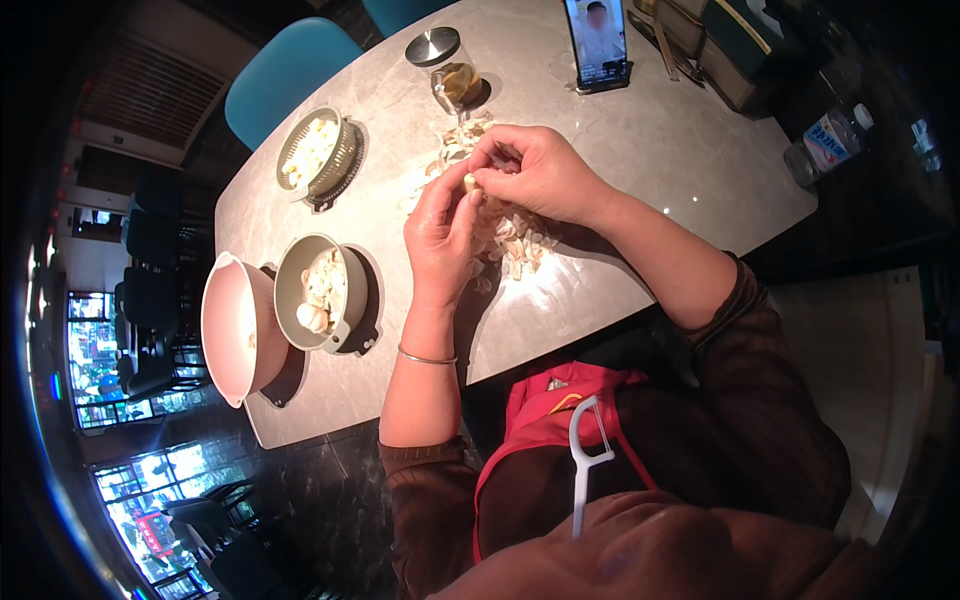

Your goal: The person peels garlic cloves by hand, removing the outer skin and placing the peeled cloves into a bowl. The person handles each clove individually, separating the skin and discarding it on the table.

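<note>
My left hand (440,232) and my right hand (548,176) meet over the middle of the table, fingertips pinched together. Between them is a small pale garlic clove (471,182), gripped from both sides. Loose garlic skins (522,248) lie in a pile under and around my hands. To the left, a grey-green bowl (359,291) contains garlic bulbs and cloves (316,316). Farther back, peeled cloves (314,148) fill a grey-green colander (343,165).
A pink bowl (228,325) stands at the table's left edge. At the back are a glass jar (456,86) with a metal lid and an upright phone (598,50). A plastic bottle (828,142) lies at the right, near dark boxes (745,50). Behind the table is a teal chair (285,75).
</note>
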